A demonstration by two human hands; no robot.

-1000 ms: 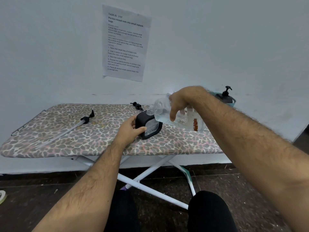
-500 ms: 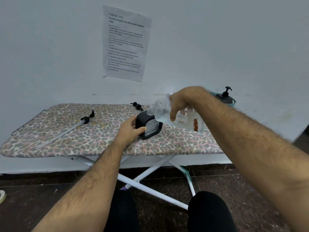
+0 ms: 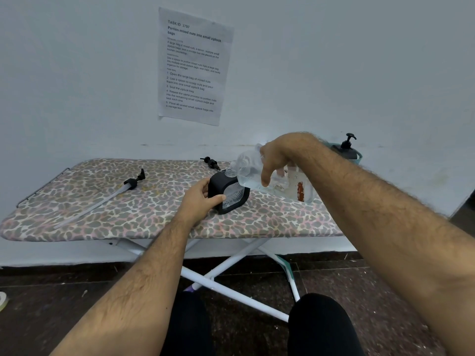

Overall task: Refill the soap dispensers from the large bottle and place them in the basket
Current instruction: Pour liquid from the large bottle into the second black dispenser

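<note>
Knees in dark trousers [image 3: 318,325] sit nearest, before the white crossed legs of the ironing board [image 3: 77,217] with its leopard-print cover. Mid-board, toward its near edge, the left hand [image 3: 199,199] grips the black-framed soap dispenser [image 3: 228,194]; its thumb lies across the clear front face and its fingers [image 3: 205,181] curl round the left side. Just above, the right hand [image 3: 272,160] holds the large bottle [image 3: 277,179] tipped leftward, neck at the dispenser's open mouth, fingers wrapped over the top and thumb down the near side. A long pump with tube [image 3: 108,196] lies toward the left end. A smaller pump head [image 3: 211,162] rests at the far edge. At the far right corner, a teal basket [image 3: 358,155] holds another dispenser [image 3: 347,147].
</note>
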